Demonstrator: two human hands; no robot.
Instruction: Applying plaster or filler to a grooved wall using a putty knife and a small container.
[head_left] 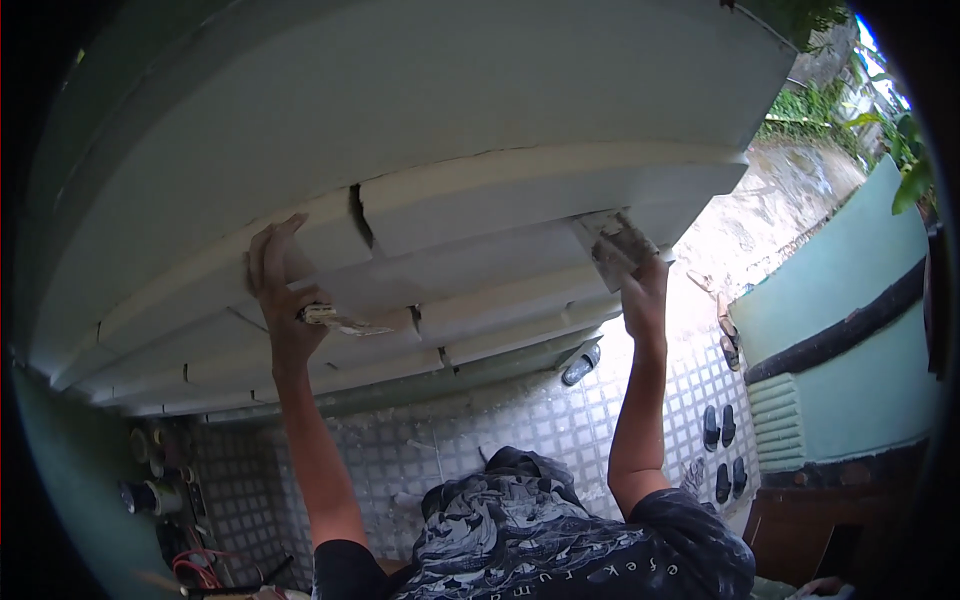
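Note:
A pale wall (480, 120) with stepped ledges fills the upper view. Dark gaps (360, 215) break its ledges in several spots. My left hand (284, 285) is raised to a ledge, fingertips against or close to its face. In that hand's grip sits a putty-crusted scraper (350, 322), its whitish end pointing right. Further right, my right hand (645, 285) is closed round a flat trowel (602, 245). The trowel's stained blade lies at the ledge surface, slightly smeared by motion; its handle is mostly hidden by my fingers.
Below is a tiled floor (380, 450) with a single sandal (581, 365) near the wall and several more sandals (727, 425) at right. A light green low wall (830, 300) stands at right. Cans (165, 497) and a red hose (205, 568) lie at lower left.

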